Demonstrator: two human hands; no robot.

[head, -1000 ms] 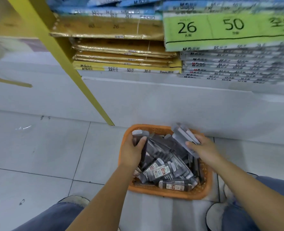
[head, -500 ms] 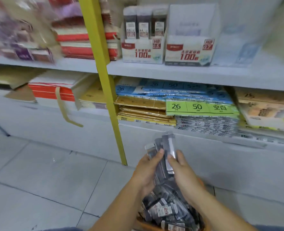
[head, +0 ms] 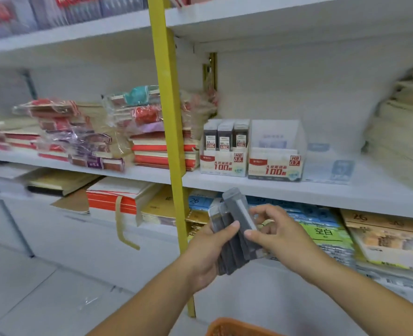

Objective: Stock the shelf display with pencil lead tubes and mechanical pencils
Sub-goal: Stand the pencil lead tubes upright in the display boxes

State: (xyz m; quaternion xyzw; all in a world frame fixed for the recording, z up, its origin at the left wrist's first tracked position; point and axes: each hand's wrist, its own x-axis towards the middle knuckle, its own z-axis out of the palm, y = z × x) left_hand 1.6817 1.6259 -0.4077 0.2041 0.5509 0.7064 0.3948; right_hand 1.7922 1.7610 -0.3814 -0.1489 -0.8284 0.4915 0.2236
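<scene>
My left hand [head: 209, 254] grips a bundle of lead tubes [head: 228, 253]; my right hand [head: 279, 235] pinches the front tube [head: 239, 214].

Dark grey translucent plastic lead tubes [head: 234, 229]; yellow metal shelf post [head: 169, 132]; white shelf boards [head: 297, 192]; orange mesh basket [head: 237, 328]; red-and-white cardboard display boxes [head: 225, 163].

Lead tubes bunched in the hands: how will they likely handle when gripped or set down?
The lead tubes look rigid, smooth plastic, so they probably slide against each other; they sit fanned unevenly in the left hand. Tall and narrow, one would likely tip if stood unsupported.
</scene>
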